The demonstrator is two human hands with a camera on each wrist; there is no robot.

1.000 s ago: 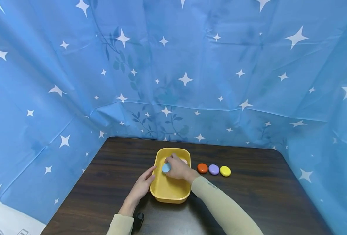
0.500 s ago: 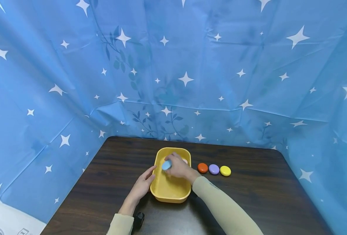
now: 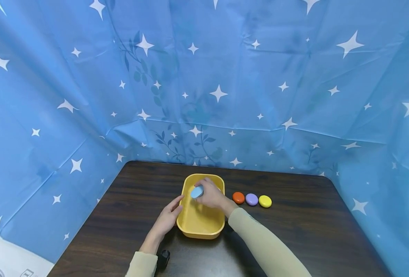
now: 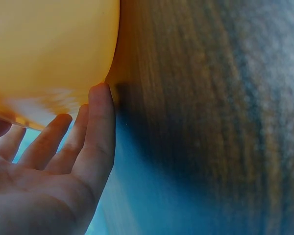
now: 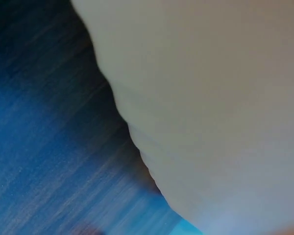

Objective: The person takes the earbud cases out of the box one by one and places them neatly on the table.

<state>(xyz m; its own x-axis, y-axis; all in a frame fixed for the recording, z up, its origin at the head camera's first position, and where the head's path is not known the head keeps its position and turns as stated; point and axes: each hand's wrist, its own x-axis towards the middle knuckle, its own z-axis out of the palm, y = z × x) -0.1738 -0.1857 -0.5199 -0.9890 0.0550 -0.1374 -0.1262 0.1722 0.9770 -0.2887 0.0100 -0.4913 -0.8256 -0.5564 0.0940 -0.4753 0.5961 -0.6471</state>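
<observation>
My right hand [image 3: 212,196] pinches a light blue, round, button-like disc [image 3: 196,192] over the yellow tray [image 3: 199,226] in the head view. The disc is tilted, its flat face toward the camera. Against the tray's left side rests my left hand [image 3: 166,220], fingers extended. From the left wrist view, the left fingertips [image 4: 99,93] touch the outside of the tray wall [image 4: 54,49]. A sleeve [image 5: 201,98] fills most of the right wrist view, and the right hand is hidden there.
An orange-red disc [image 3: 238,198], a purple disc [image 3: 251,199] and a yellow disc [image 3: 265,201] lie in a row right of the tray on the dark wooden table [image 3: 294,231]. A small black object [image 3: 163,258] lies by the left wrist. A blue starry curtain [image 3: 204,96] hangs behind.
My right hand has risen slightly inside the tray, carrying the blue disc up and tipping it a little. The left hand and the tray stay where they were.
</observation>
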